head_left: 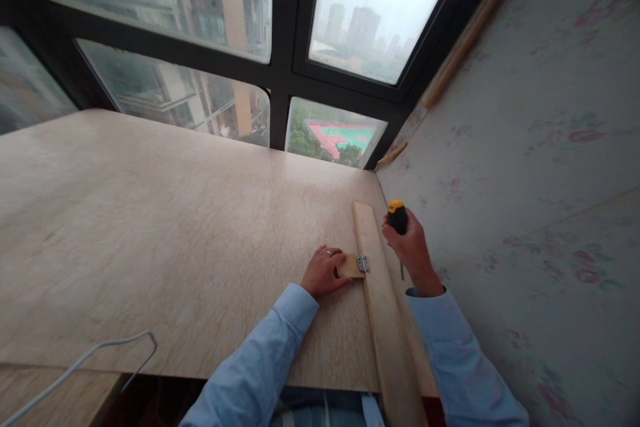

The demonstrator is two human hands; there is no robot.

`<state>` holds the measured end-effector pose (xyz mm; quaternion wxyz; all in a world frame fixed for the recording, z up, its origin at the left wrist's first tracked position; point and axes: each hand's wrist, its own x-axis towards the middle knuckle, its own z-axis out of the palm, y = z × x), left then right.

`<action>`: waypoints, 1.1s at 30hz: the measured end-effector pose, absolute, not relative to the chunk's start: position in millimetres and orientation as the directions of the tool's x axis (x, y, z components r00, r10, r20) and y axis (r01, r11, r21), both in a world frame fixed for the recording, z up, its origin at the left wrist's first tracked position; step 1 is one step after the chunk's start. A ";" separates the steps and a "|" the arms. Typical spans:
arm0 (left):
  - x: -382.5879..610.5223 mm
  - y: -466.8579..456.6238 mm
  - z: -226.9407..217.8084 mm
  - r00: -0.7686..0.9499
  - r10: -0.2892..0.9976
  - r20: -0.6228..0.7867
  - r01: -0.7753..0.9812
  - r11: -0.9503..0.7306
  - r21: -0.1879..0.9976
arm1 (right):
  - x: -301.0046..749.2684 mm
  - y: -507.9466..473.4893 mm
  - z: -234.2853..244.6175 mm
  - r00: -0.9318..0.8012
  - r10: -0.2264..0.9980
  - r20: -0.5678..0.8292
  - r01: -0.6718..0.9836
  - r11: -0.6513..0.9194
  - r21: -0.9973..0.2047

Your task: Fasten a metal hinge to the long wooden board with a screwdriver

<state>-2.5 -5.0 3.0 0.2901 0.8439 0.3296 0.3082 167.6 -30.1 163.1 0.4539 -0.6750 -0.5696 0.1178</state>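
A long pale wooden board [383, 307] lies along the right side of the marble-patterned surface. A small metal hinge [363, 264] bridges this board and a small wooden block [351, 267] at its left edge. My left hand [323, 274], with a ring on one finger, grips the block between thumb and fingers, close to the hinge. To the right of the board, my right hand [416, 250] is closed around a screwdriver [397, 219] with a black and yellow handle. Its metal shaft points down beneath the hand, apart from the hinge.
The broad marble-patterned surface [165, 234] reaches to dark-framed windows [283, 27]. A flowered wall [510, 214] stands close on the right, with peeling trim [393, 157] at the corner. A white cable [100, 346] arches over the front left edge.
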 end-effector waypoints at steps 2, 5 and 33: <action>-2.2 -4.8 2.6 0.591 0.734 0.335 0.375 -0.617 0.692 | 171.2 -25.1 156.6 0.267 0.934 0.238 0.820 -0.090 -0.565; -2.4 -4.5 3.1 0.592 0.732 0.336 0.374 -0.619 0.690 | 172.1 -22.0 140.9 0.200 0.980 0.008 0.941 -0.190 -0.279; -2.7 -5.6 1.2 0.589 0.733 0.340 0.370 -0.618 0.693 | 165.4 -36.5 100.1 -0.004 0.992 -0.128 0.964 -0.030 -0.263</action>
